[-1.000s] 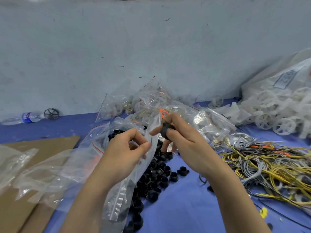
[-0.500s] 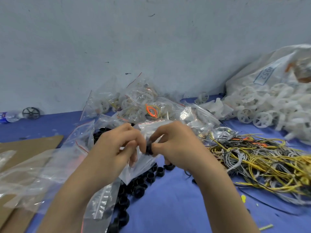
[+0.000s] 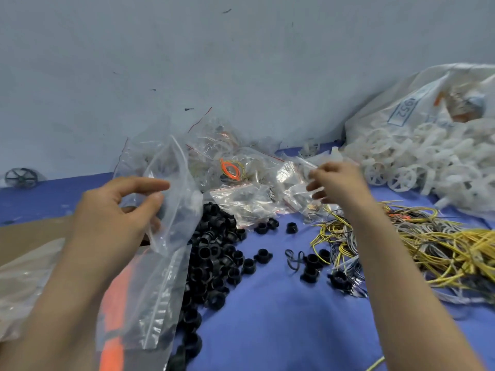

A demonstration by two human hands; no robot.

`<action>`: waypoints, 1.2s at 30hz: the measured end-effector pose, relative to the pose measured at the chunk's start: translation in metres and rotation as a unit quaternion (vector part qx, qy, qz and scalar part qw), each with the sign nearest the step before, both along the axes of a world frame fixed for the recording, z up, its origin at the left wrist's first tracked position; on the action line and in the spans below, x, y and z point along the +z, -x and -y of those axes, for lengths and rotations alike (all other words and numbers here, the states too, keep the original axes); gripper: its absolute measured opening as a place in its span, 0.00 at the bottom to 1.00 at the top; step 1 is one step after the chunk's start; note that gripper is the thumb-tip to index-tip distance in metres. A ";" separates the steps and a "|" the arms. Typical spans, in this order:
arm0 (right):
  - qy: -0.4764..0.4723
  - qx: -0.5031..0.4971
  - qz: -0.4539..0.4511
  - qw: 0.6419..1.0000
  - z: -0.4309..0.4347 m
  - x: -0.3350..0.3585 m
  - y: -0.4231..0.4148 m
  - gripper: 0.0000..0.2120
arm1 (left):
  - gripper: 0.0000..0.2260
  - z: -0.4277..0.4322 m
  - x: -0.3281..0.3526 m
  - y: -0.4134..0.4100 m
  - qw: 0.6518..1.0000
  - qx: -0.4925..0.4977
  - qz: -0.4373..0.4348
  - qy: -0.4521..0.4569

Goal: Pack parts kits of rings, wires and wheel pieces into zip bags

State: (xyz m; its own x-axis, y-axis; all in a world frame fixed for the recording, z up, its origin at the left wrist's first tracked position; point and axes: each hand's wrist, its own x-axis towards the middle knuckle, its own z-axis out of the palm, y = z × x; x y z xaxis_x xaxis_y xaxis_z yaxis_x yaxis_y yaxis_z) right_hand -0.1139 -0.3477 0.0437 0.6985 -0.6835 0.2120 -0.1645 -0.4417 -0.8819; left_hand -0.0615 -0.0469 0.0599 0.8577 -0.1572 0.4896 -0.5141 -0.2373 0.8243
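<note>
Your left hand [image 3: 115, 210] pinches a clear zip bag [image 3: 174, 228], with the thumb on the near face and the fingers curled behind the film. The bag is thin, glossy and crumpled. Its mouth stands up above the grip and its body hangs below it. A dark smudge shows through the plastic just right of your thumb, too blurred to name. Your right hand [image 3: 338, 183] holds nothing that can be seen. Its fingers are apart, loosely bent and motion-blurred, raised over the table.

Directly under and to the right of the left grip lies a heap of black rings [image 3: 214, 253], short matte plastic collars with small flanges. A few strays sit apart on the blue cloth [image 3: 267, 317] between your forearms. Below your right wrist and out to its right sprawls a tangle of thin looped wires [image 3: 428, 245], yellow and grey. Beyond the right fingertips and further right, white spoked wheel pieces [image 3: 401, 178] spill from a big white sack [image 3: 380, 116]. Past both grips, a mound of filled bags [image 3: 241, 194] with red seal lines lies between your hands and the grey wall [image 3: 241, 62]; one bag shows an orange wire coil. Under the left forearm are more loose film, brown cardboard [image 3: 32, 231] and an orange strip [image 3: 115, 303]. Far left of the grip, a dark spoked wheel [image 3: 21, 178] sits by the wall.
</note>
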 end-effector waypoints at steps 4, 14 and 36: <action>0.189 0.062 -0.171 0.965 0.000 -0.049 -0.069 0.09 | 0.16 -0.001 -0.001 -0.002 1.000 -0.010 -0.027 0.010; 0.202 0.076 -0.102 0.971 -0.008 -0.101 -0.136 0.06 | 0.16 -0.010 -0.006 -0.014 0.999 -0.034 -0.026 0.029; -0.498 0.286 0.081 0.814 -0.135 0.029 0.023 0.11 | 0.31 0.043 -0.002 0.032 0.991 -0.122 -0.039 -0.047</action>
State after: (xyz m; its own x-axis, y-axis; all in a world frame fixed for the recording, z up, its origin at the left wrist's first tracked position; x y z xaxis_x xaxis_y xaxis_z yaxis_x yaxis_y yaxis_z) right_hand -0.1373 -0.2126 0.0723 0.9813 -0.1443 -0.1277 -0.0294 0.5433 -0.8391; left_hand -0.0932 -0.0902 0.0576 0.8231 -0.4065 0.3966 -0.5014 -0.1919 0.8437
